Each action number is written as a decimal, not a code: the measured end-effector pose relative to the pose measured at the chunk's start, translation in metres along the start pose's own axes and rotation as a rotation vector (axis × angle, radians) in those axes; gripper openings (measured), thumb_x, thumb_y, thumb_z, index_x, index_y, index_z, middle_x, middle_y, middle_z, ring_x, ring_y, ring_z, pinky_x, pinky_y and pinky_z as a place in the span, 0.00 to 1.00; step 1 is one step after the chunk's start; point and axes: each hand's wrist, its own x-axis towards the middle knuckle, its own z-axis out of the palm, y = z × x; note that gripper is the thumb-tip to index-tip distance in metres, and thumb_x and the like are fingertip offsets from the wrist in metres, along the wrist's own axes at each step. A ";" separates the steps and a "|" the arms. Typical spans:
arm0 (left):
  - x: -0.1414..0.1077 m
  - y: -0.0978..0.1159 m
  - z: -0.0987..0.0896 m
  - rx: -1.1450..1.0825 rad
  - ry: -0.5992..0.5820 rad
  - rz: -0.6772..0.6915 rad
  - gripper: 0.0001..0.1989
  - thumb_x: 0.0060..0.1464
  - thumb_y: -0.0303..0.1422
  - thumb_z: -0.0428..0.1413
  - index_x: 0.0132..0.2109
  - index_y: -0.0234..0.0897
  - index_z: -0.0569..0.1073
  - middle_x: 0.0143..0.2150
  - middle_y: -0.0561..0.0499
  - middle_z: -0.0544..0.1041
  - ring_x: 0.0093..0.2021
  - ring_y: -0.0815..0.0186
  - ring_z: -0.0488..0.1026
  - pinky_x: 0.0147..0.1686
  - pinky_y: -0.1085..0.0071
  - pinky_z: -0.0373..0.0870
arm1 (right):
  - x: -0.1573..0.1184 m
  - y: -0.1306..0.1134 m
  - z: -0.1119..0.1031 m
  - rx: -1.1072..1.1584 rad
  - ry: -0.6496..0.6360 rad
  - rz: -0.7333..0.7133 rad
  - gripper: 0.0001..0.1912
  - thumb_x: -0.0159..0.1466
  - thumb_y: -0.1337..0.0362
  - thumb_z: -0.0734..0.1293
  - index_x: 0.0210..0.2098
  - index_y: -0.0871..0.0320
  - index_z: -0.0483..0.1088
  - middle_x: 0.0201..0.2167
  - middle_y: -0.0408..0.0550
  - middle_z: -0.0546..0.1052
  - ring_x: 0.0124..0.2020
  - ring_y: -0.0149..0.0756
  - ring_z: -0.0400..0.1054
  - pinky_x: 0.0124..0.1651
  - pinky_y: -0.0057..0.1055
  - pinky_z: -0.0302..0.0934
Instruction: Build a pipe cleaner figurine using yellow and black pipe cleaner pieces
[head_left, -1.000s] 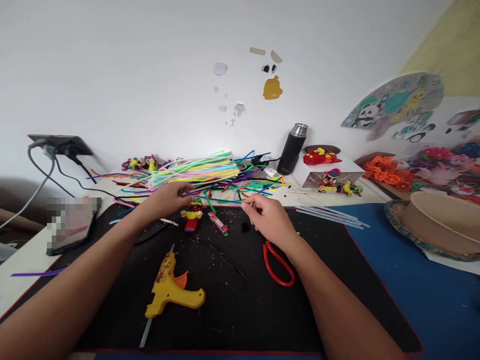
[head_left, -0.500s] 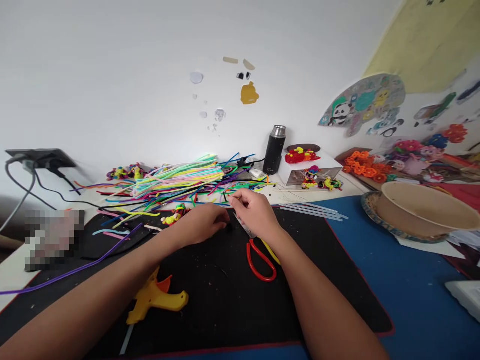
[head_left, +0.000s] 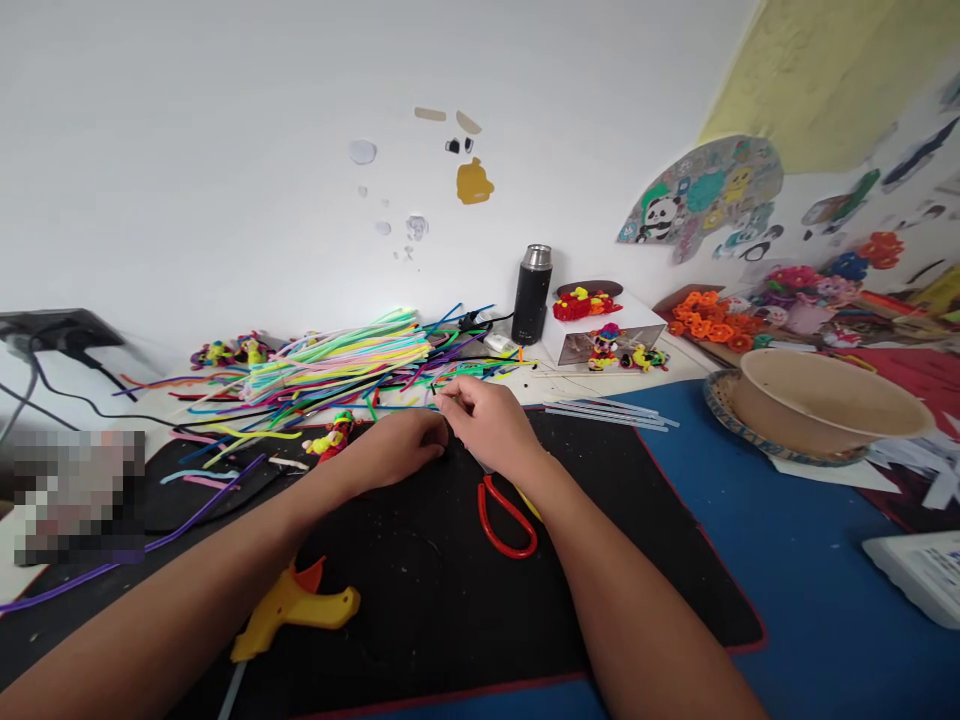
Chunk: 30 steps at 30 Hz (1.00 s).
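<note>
My left hand (head_left: 405, 442) is over the black mat (head_left: 465, 620), fingers curled down and bunched together; whatever they hold is hidden. Close beside it, my right hand (head_left: 491, 418) has thumb and forefinger pinched, with a tiny dark bit at their tips, too small to name. Under the right hand and wrist lie scissors (head_left: 508, 545) with one red and one yellow handle, mostly covered. A small red and yellow pipe-cleaner figure (head_left: 334, 436) sits just behind my left forearm. Partly under that forearm lies a yellow glue gun (head_left: 300, 608) with a clear stick in its back.
A heap of coloured pipe cleaners (head_left: 337, 360) lies along the wall. Behind the mat stand a black flask (head_left: 532, 300) and a white box (head_left: 570, 345) with figures. Glue sticks (head_left: 611, 412) lie at the mat's back edge, a beige basin (head_left: 832, 405) to the right.
The whole view has swung slightly to the right, so things appear further left. My hands have come a little closer together, and both stay closed.
</note>
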 end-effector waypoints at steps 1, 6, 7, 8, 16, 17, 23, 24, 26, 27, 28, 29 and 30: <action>-0.003 0.000 -0.004 -0.025 0.013 -0.021 0.06 0.54 0.33 0.59 0.39 0.40 0.79 0.36 0.48 0.82 0.37 0.57 0.77 0.38 0.66 0.68 | 0.000 0.000 0.000 -0.002 0.000 0.002 0.08 0.72 0.62 0.67 0.39 0.56 0.78 0.28 0.41 0.78 0.29 0.33 0.68 0.34 0.29 0.55; -0.028 -0.002 -0.029 -0.321 -0.002 -0.127 0.10 0.59 0.43 0.59 0.39 0.41 0.75 0.31 0.53 0.79 0.33 0.60 0.76 0.34 0.68 0.67 | -0.001 0.002 0.001 -0.001 0.002 0.006 0.10 0.72 0.60 0.66 0.38 0.55 0.77 0.26 0.41 0.77 0.26 0.33 0.66 0.32 0.29 0.54; -0.034 -0.001 -0.034 -0.392 -0.005 -0.133 0.12 0.59 0.44 0.60 0.39 0.41 0.75 0.32 0.53 0.79 0.34 0.60 0.76 0.35 0.68 0.68 | -0.001 0.002 0.002 -0.002 -0.008 0.012 0.10 0.73 0.59 0.66 0.39 0.55 0.77 0.26 0.41 0.77 0.25 0.33 0.66 0.32 0.29 0.54; -0.040 0.000 -0.038 -0.444 -0.004 -0.140 0.13 0.59 0.45 0.61 0.39 0.41 0.75 0.32 0.52 0.80 0.34 0.60 0.77 0.36 0.67 0.69 | -0.002 0.003 0.002 -0.001 -0.019 0.021 0.10 0.73 0.58 0.66 0.39 0.55 0.77 0.25 0.41 0.76 0.25 0.33 0.66 0.31 0.29 0.54; -0.059 0.021 -0.068 -0.797 0.166 -0.111 0.19 0.52 0.46 0.69 0.46 0.39 0.81 0.35 0.50 0.82 0.32 0.64 0.76 0.34 0.68 0.72 | -0.006 0.013 0.016 0.102 -0.045 0.125 0.13 0.72 0.53 0.65 0.38 0.54 0.74 0.21 0.39 0.72 0.19 0.33 0.66 0.26 0.29 0.57; -0.060 0.021 -0.070 -0.828 0.183 -0.104 0.20 0.51 0.46 0.69 0.45 0.38 0.82 0.35 0.50 0.82 0.31 0.65 0.75 0.33 0.68 0.72 | -0.006 0.014 0.019 0.134 -0.048 0.136 0.13 0.72 0.52 0.65 0.39 0.54 0.74 0.21 0.39 0.72 0.18 0.33 0.66 0.25 0.29 0.58; -0.059 0.009 -0.074 -1.036 0.234 -0.107 0.19 0.48 0.45 0.72 0.40 0.37 0.80 0.32 0.51 0.81 0.28 0.67 0.74 0.32 0.69 0.72 | -0.009 0.014 0.033 0.196 -0.048 0.202 0.17 0.70 0.47 0.65 0.40 0.55 0.73 0.19 0.36 0.70 0.16 0.32 0.63 0.23 0.28 0.57; -0.059 0.007 -0.074 -1.067 0.237 -0.113 0.19 0.48 0.45 0.72 0.41 0.37 0.80 0.32 0.50 0.81 0.28 0.67 0.75 0.32 0.69 0.72 | -0.010 0.013 0.033 0.187 -0.043 0.206 0.17 0.70 0.47 0.65 0.40 0.55 0.73 0.19 0.36 0.70 0.16 0.32 0.64 0.23 0.28 0.57; -0.059 0.004 -0.075 -1.121 0.227 -0.127 0.19 0.49 0.44 0.72 0.41 0.37 0.78 0.32 0.50 0.82 0.30 0.65 0.78 0.33 0.69 0.73 | -0.013 0.011 0.030 0.168 -0.034 0.215 0.17 0.71 0.48 0.64 0.40 0.55 0.72 0.20 0.37 0.70 0.17 0.33 0.65 0.24 0.28 0.58; -0.059 0.004 -0.076 -1.142 0.214 -0.133 0.19 0.49 0.44 0.72 0.41 0.37 0.77 0.33 0.49 0.82 0.31 0.63 0.79 0.34 0.68 0.74 | -0.016 0.009 0.027 0.150 -0.034 0.224 0.16 0.71 0.48 0.64 0.40 0.55 0.72 0.21 0.37 0.70 0.17 0.33 0.65 0.24 0.29 0.58; -0.060 0.004 -0.078 -1.158 0.202 -0.137 0.19 0.49 0.43 0.72 0.41 0.38 0.76 0.34 0.48 0.83 0.33 0.62 0.81 0.35 0.68 0.74 | -0.019 0.007 0.023 0.120 -0.042 0.233 0.16 0.72 0.49 0.63 0.40 0.55 0.72 0.21 0.37 0.70 0.18 0.33 0.65 0.25 0.29 0.59; -0.060 0.005 -0.079 -1.168 0.191 -0.138 0.19 0.49 0.43 0.72 0.40 0.38 0.75 0.35 0.48 0.83 0.34 0.61 0.81 0.36 0.67 0.75 | -0.023 0.006 0.018 0.076 -0.055 0.241 0.15 0.72 0.50 0.63 0.40 0.55 0.72 0.21 0.38 0.71 0.18 0.33 0.66 0.26 0.29 0.59; -0.061 0.007 -0.081 -1.169 0.185 -0.134 0.19 0.48 0.43 0.72 0.40 0.38 0.74 0.36 0.48 0.82 0.35 0.61 0.82 0.37 0.67 0.75 | -0.028 0.004 0.013 0.010 -0.074 0.244 0.15 0.73 0.52 0.62 0.39 0.55 0.73 0.21 0.38 0.71 0.19 0.34 0.66 0.27 0.30 0.58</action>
